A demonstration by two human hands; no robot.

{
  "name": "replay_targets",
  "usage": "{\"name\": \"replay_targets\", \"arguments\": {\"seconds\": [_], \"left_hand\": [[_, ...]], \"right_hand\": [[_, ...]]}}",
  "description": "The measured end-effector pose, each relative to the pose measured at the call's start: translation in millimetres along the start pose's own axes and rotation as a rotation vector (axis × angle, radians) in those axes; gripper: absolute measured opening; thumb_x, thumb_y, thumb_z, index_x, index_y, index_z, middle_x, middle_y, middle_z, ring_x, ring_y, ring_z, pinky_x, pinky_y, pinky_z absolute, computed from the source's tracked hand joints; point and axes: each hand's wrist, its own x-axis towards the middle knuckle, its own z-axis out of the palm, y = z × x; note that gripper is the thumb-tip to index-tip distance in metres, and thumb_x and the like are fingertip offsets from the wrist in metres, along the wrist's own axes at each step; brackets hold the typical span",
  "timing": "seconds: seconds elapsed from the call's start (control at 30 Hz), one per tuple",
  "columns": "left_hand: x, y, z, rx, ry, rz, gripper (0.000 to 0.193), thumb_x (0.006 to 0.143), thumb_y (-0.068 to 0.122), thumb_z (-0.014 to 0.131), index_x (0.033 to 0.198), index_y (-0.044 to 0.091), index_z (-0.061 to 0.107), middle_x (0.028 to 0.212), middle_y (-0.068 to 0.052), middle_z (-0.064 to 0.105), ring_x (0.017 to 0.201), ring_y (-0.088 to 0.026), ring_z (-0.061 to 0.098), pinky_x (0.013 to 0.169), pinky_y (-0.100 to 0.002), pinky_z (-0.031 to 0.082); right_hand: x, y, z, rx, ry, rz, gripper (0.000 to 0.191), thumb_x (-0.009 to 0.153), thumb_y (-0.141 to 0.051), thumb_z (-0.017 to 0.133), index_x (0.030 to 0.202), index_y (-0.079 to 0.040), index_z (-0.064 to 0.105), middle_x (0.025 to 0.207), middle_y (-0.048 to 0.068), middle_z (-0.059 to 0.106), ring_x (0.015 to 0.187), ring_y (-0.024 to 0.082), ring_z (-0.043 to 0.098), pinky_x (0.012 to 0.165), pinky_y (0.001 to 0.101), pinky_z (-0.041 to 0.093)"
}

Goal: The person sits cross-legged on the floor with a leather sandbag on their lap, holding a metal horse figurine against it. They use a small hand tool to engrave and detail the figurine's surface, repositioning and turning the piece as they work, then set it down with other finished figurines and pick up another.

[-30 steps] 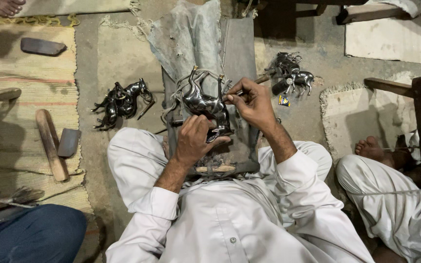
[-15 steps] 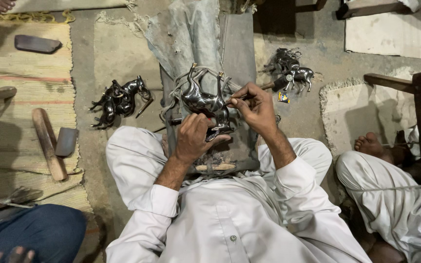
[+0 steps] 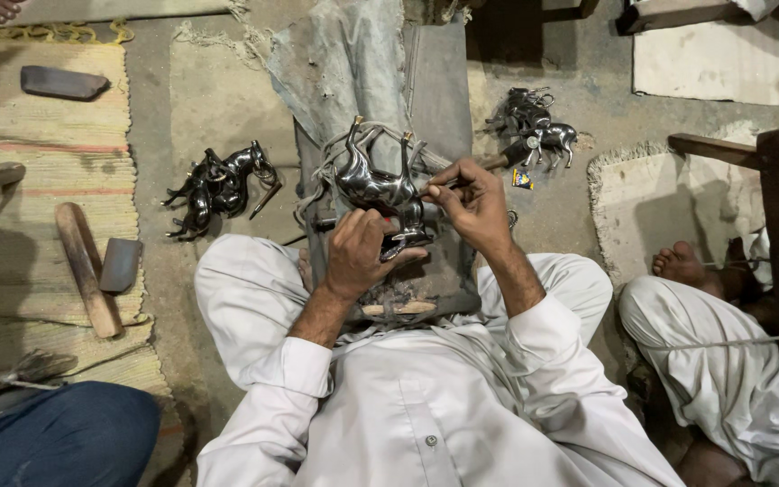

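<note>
The left hand (image 3: 358, 252) grips a shiny metal horse figurine (image 3: 380, 194) firmly. The right hand (image 3: 471, 203) pinches a thin tool (image 3: 498, 160) against it, seemingly mid-finishing; the next stroke needs steadiness.

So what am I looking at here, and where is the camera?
The camera sits on a person's head and looks down at their own two hands; there is no machine. The left hand grips a shiny dark metal horse figurine over a grey cloth-covered work block. The right hand holds a thin tool with a dark handle against it. On the bare floor lie dark metal horse figurines to the left and more grey metal figurines to the right. A wooden-handled tool rests on the woven mat. Another person's bare foot shows at right.
</note>
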Motion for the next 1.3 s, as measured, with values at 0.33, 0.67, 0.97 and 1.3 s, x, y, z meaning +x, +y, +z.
{"name": "replay_targets", "arguments": {"seconds": [0.33,0.67,0.97,1.3], "left_hand": [[-2.6,-3.6,-1.2,-0.006,0.013,0.011,0.06,0.08,0.054,0.086,0.096,0.005,0.054,0.08,-0.005,0.052,0.072,-0.023,0.055,0.062,-0.04,0.048],[-5.1,-3.5,0.2,0.027,-0.01,0.004,0.062,0.082,0.057,0.084,0.097,0.005,0.054,0.081,-0.005,0.051,0.072,-0.022,0.055,0.062,-0.039,0.048],[-2.5,-2.5,-2.7,-0.007,0.003,-0.003,0.061,0.081,0.054,0.086,0.099,0.005,0.054,0.083,-0.005,0.055,0.073,-0.023,0.057,0.064,-0.04,0.049],[-3.8,-1.9,-1.0,-0.011,0.001,-0.031,0.059,0.081,0.055,0.084,0.099,0.006,0.056,0.085,-0.006,0.055,0.076,-0.024,0.058,0.066,-0.04,0.049]], "right_hand": [[-11.6,6.9,0.2,0.006,0.027,0.066,0.005,0.099,0.006,0.064,0.103,0.003,0.06,0.098,0.01,0.07,0.091,0.011,0.073,0.085,0.0265,0.064],[-39.1,19.2,8.8,0.07,0.131,0.025,0.004,0.101,0.006,0.063,0.104,0.004,0.061,0.1,0.01,0.067,0.095,0.013,0.073,0.089,0.0299,0.066],[-45.6,23.8,5.6,0.059,0.082,0.065,0.006,0.1,0.001,0.067,0.104,0.003,0.063,0.099,0.009,0.068,0.091,0.012,0.073,0.086,0.0272,0.065],[-4.1,3.6,4.0,-0.07,0.071,-0.108,0.006,0.101,0.002,0.068,0.106,0.0,0.065,0.1,0.011,0.073,0.095,0.015,0.074,0.086,0.0267,0.064]]}}
